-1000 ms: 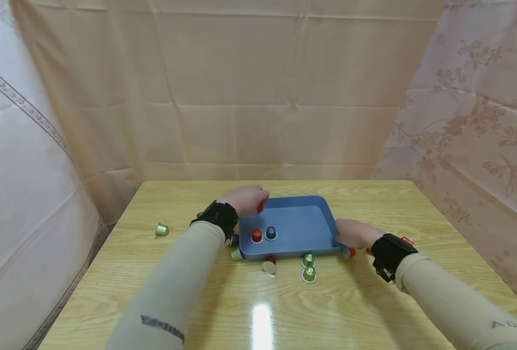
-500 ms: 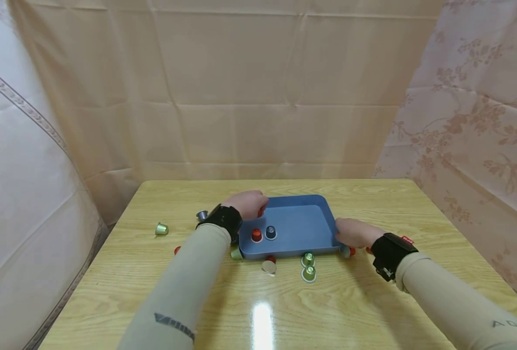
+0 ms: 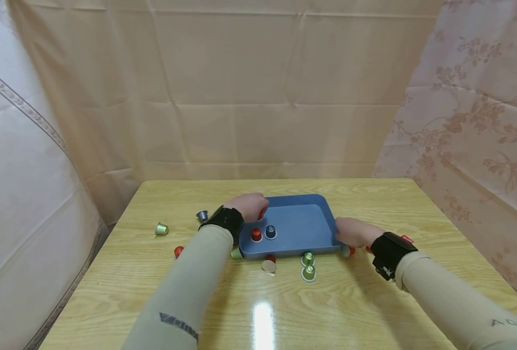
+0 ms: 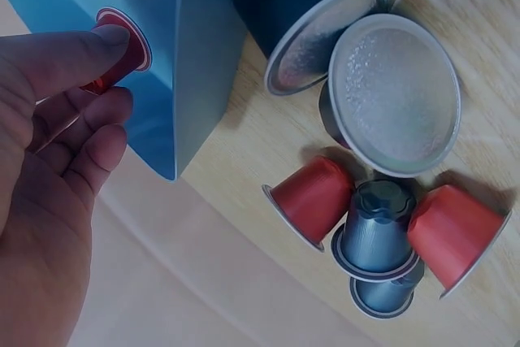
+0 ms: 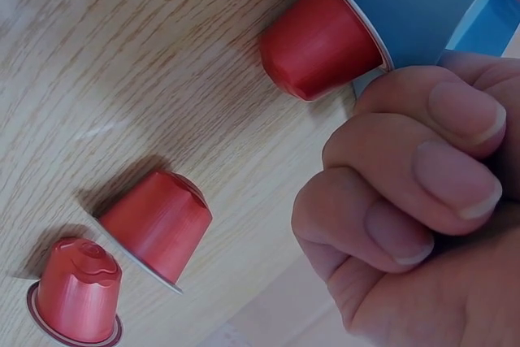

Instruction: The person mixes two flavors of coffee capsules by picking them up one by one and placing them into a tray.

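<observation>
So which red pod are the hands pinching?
The red pod in the left hand, at the far left of the blue tray. Another red pod stands in that tray, ungripped; the other red ones are on the table.

The tray [image 3: 304,221] lies on the surface [image 3: 328,311], left hand [image 3: 247,206] over its left end, right hand [image 3: 355,232] at its right wall. Two coffee capsules [image 3: 270,233] stand in its left half; more capsules [image 3: 308,273] sit left, right and before it.
</observation>
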`<state>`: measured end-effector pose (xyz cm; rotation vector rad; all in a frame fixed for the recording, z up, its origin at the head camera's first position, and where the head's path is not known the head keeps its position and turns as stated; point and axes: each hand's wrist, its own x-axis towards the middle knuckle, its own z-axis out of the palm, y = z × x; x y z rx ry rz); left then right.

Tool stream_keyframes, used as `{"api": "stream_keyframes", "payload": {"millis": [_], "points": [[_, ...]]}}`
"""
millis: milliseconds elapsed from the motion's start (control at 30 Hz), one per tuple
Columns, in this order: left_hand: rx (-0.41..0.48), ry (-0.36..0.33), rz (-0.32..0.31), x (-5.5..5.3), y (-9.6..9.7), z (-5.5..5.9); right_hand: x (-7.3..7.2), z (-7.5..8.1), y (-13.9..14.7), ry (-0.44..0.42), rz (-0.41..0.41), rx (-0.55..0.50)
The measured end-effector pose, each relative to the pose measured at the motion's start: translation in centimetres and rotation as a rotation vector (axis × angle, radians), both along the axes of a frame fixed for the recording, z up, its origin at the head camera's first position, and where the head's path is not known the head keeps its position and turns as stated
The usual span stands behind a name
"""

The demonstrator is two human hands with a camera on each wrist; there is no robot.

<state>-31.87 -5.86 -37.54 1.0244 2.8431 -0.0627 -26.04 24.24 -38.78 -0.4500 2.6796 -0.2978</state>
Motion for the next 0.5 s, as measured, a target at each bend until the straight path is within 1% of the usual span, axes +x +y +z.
{"api": "stream_keyframes", "payload": {"millis": [267,500], "points": [[-0.002,-0.012,0.001,-0.1,0.1,-0.23,-0.16,-0.12,-0.09,0.003,0.009,0.001],[0.003,-0.008,0.0,-0.13,0.07,-0.41,-0.4,-0.35,-0.05,-0.015,-0.008,-0.002]]}}
